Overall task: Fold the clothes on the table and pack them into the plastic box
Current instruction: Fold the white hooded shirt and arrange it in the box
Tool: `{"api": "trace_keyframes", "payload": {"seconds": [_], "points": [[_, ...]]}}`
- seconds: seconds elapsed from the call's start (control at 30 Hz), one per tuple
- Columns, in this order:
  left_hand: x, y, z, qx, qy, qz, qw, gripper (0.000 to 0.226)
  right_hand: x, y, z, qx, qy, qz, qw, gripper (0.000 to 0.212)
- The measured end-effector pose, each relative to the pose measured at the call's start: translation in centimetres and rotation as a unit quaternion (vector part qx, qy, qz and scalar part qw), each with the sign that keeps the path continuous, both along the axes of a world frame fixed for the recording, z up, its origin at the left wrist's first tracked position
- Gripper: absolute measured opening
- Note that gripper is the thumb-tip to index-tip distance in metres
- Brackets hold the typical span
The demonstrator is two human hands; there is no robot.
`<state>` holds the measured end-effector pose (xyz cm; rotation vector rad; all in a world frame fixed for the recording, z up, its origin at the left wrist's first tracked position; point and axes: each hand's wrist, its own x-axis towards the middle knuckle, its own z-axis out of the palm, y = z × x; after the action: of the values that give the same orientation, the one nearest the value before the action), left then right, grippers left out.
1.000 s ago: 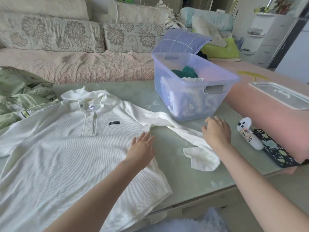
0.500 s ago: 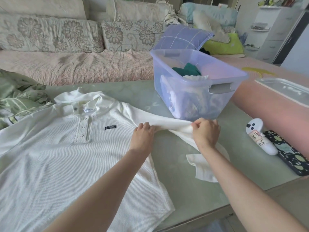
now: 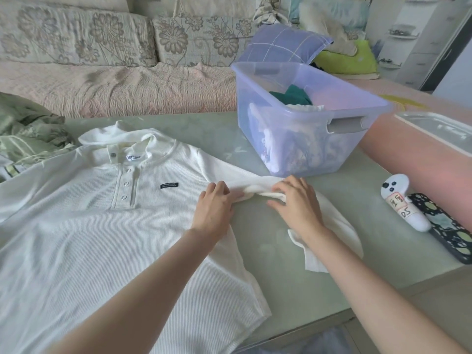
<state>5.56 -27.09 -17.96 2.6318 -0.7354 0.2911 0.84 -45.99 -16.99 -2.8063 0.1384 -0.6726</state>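
The white shirt lies flat on the table, not yet folded. My left hand grips its sleeve at the shoulder, and my right hand bunches it further out. The plastic box behind holds some clothes already; this shirt and the green garment remain, I judge.

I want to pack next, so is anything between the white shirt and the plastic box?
Nothing visible. The white shirt, its sleeve gripped by the left hand and right hand, lies right before the plastic box, which stands open.
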Motion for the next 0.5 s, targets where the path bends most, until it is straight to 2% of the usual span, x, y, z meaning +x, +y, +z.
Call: {"api": "trace_keyframes", "payload": {"seconds": [0.1,0.17,0.27,0.33,0.4,0.5], "points": [[-0.1,0.0,0.1,-0.005,0.006,-0.002,1.000,0.047,-0.8,-1.8,1.1,0.047,-0.029,-0.057,0.997,0.005],[0.1,-0.1,0.4,-0.026,0.014,0.005,1.000,0.045,-1.1,-2.7,2.1,0.059,-0.019,-0.100,0.993,0.011],[0.1,-0.3,0.6,-0.047,0.038,0.029,0.998,0.038,-1.5,-2.8,2.7,0.079,0.123,-0.046,0.988,0.013],[-0.1,-0.2,0.6,-0.056,0.035,0.033,0.997,0.032,-2.0,-2.3,3.2,0.107,0.213,-0.013,0.971,0.026],[-0.3,-0.2,0.8,-0.071,0.025,0.016,0.997,0.032,-2.2,-1.8,3.7,0.113,0.202,-0.011,0.973,0.040],[-0.7,-0.4,0.9,-0.013,0.050,-0.048,0.997,0.042,-1.2,-0.2,4.2,0.107,0.132,0.009,0.985,0.036]]}}
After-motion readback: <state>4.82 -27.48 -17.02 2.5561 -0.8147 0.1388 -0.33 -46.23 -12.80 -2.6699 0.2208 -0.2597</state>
